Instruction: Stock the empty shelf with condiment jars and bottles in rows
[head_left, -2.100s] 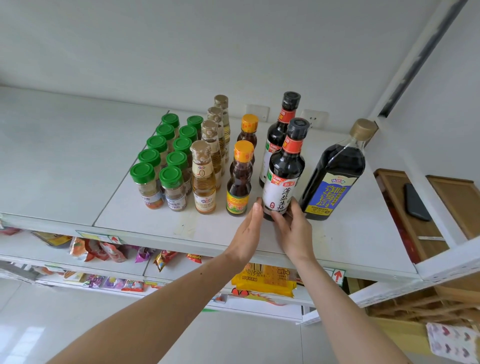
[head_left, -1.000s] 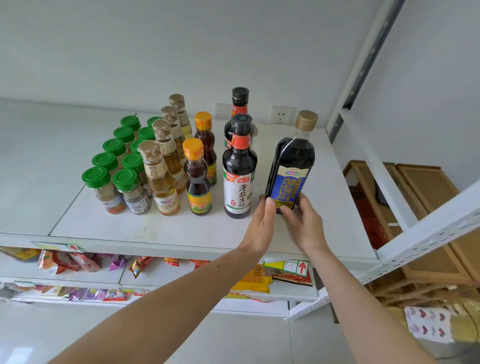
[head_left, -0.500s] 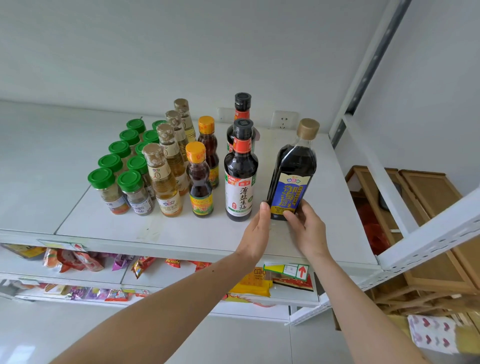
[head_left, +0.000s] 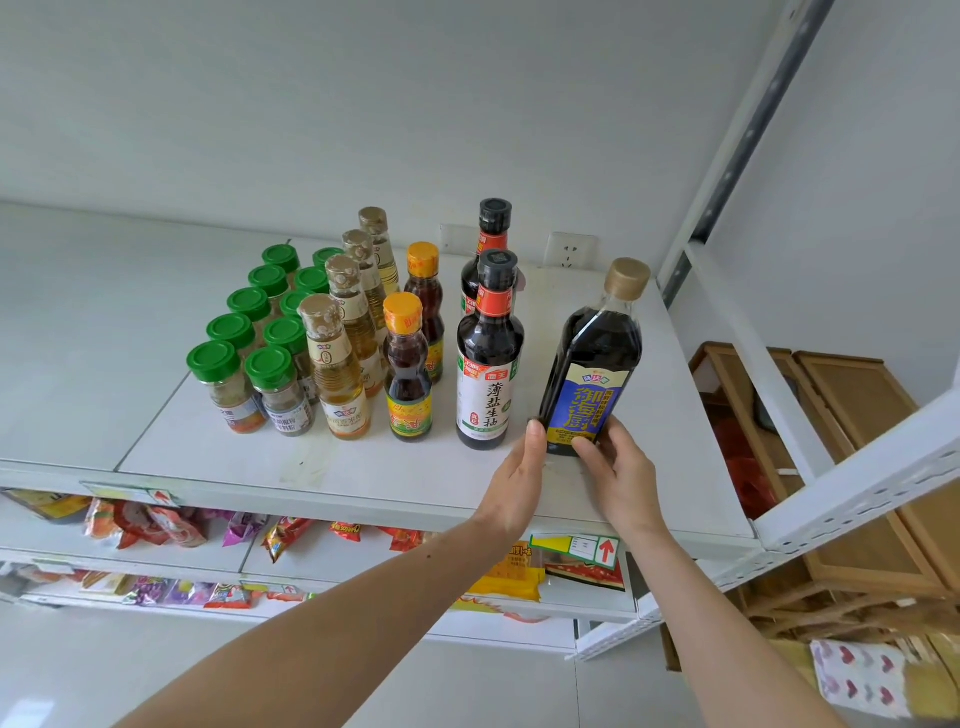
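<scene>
Hands first: the right hand (head_left: 621, 475) has thumb and fingers curled round the bottom of the blue-label bottle (head_left: 592, 364), pinching it low on the label, while the left hand (head_left: 522, 478) lies with straight fingers flat against the same bottle's left lower side, fingertips touching it and not wrapped around. That blue-label bottle, dark liquid with a tan cap, sits near the front edge of the white shelf (head_left: 363, 467), leaning a bit to the right; can't tell if its base is fully down on the shelf since the hands cover it. Just left of the blue-label bottle stands a black-cap soy bottle (head_left: 488, 358) with a white label, upright, and a second one (head_left: 485, 249) sits right behind that. Further left of the blue-label bottle come two orange-cap bottles (head_left: 408, 369) in a short row front to back, then a row of four pale vinegar bottles (head_left: 337, 369), then two rows of green-lid spice jars (head_left: 223, 384), farthest from it. Behind the blue-label bottle, on the wall, is a power socket (head_left: 571, 250). Below it, on the lower shelf, there are snack packets (head_left: 156, 525), and to its right, past the white rack post (head_left: 748, 332), wooden crates (head_left: 857, 415).
</scene>
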